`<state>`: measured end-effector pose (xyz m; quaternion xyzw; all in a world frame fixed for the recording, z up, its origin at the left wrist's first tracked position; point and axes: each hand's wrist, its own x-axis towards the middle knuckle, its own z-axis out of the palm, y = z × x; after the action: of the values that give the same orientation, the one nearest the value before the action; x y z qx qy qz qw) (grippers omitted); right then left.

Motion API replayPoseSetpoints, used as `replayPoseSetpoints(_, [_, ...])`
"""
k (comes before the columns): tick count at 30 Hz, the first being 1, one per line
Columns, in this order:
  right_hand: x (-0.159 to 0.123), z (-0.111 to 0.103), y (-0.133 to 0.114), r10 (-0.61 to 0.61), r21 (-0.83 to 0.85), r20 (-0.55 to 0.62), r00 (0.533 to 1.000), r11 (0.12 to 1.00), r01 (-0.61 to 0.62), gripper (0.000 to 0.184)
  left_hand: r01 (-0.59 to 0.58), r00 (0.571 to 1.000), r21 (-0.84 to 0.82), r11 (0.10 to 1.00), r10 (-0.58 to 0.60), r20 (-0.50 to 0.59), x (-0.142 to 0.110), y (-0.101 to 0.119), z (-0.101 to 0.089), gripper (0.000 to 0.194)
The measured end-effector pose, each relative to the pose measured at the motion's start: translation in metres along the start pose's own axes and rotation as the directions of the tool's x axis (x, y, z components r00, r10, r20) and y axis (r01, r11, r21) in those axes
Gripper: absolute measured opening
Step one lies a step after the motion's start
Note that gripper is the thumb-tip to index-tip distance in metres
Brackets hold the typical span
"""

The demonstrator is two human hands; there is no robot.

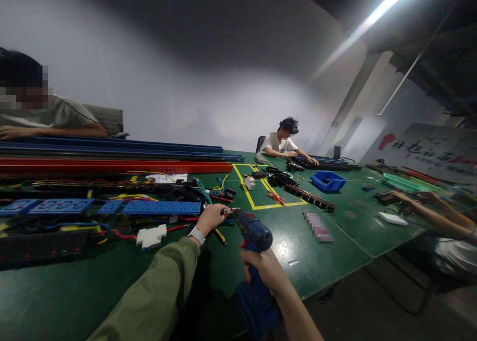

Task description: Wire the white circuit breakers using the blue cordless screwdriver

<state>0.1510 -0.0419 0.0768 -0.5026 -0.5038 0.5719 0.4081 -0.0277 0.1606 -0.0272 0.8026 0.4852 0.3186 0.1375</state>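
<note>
My right hand (261, 269) is wrapped round the grip of a blue and black cordless drill (257, 232). The drill's front end points left, toward the fingertips of my left hand (210, 220). Those fingers are bent together in a pinch at the right end of a blue socket strip (160, 208); what lies between them is too small to make out. Loose coloured wires run around and beneath my left hand. A white circuit breaker (151, 237) on red wires lies to the left of my left wrist.
Long orange (112, 166) and blue rails lie behind the strips. Yellow tape (266, 207) marks a rectangle holding another white breaker (249, 183) and wire pieces. A blue bin (328, 181) stands further right. Co-workers sit at left, at the back, and at right.
</note>
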Motion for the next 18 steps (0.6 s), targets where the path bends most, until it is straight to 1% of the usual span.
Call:
replayPoseSetpoints(2, [-0.003, -0.010, 0.007, -0.030, 0.044, 0.019, 0.999, 0.999, 0.029, 0.032, -0.015, 1.000, 0.027, 1.000, 0.015, -0.005, -0.002, 0.003, -0.003, 0.025])
replayPoseSetpoints(4, [-0.003, -0.023, 0.012, -0.091, 0.063, 0.007, 0.996, 0.994, 0.091, 0.037, -0.005, 1.000, 0.049, 0.999, 0.005, 0.004, -0.005, 0.007, -0.005, 0.025])
replayPoseSetpoints(6, [0.002, -0.038, 0.014, -0.173, 0.033, -0.034, 0.984, 0.984, 0.175, 0.041, 0.035, 0.999, 0.060, 0.998, -0.036, 0.009, -0.007, 0.011, -0.007, 0.024])
replayPoseSetpoints(8, [0.014, -0.054, 0.016, -0.256, -0.040, -0.095, 0.962, 0.967, 0.253, 0.039, 0.091, 0.996, 0.058, 0.994, -0.092, 0.014, -0.008, 0.013, -0.007, 0.026])
replayPoseSetpoints(11, [0.044, -0.077, 0.020, -0.353, -0.151, -0.200, 0.914, 0.933, 0.327, 0.033, 0.168, 0.985, 0.007, 0.986, -0.168, 0.027, -0.007, 0.011, -0.004, 0.028])
replayPoseSetpoints(13, [0.067, -0.090, 0.022, -0.400, -0.189, -0.258, 0.880, 0.914, 0.360, 0.033, 0.192, 0.981, -0.082, 0.978, -0.190, 0.027, -0.005, 0.007, 0.000, 0.029])
replayPoseSetpoints(16, [0.104, -0.108, 0.023, -0.451, -0.243, -0.305, 0.839, 0.888, 0.389, 0.030, 0.158, 0.986, -0.253, 0.954, -0.166, -0.011, -0.001, 0.000, 0.007, 0.033])
replayPoseSetpoints(18, [0.126, -0.116, 0.023, -0.471, -0.251, -0.320, 0.822, 0.879, 0.406, 0.028, 0.117, 0.990, -0.353, 0.928, -0.139, -0.038, 0.002, -0.005, 0.010, 0.037])
